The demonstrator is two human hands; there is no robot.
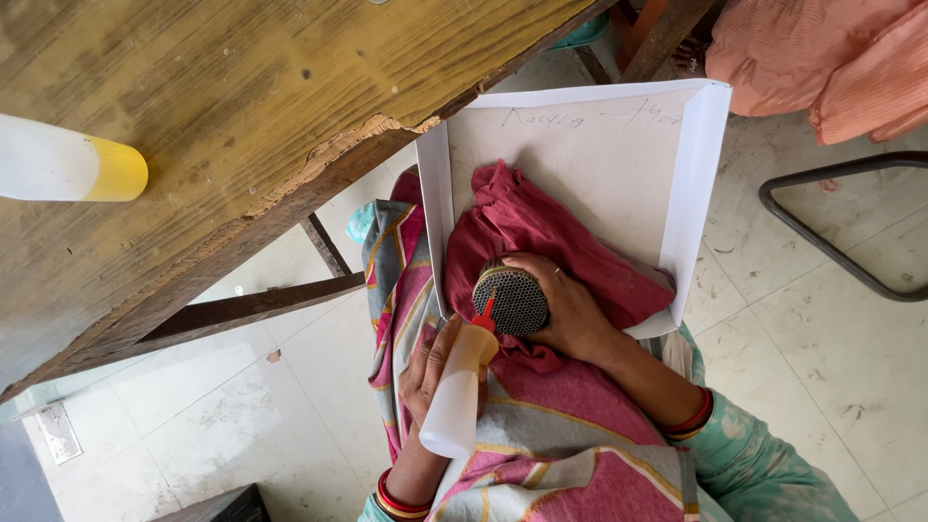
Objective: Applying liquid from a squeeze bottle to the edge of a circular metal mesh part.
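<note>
Squeezing a translucent plastic bottle with a red nozzle in the left hand, tip touching a round dark mesh-faced part gripped by the right hand over crumpled red cloth in a white paper tray. Application under way, probably glue; coverage unclear.

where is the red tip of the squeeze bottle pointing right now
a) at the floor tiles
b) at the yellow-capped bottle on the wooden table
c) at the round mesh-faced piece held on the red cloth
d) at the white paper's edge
c: the left hand tilts the squeeze bottle so its red tip touches the round mesh-faced piece, which the right hand grips over the red cloth.
</note>
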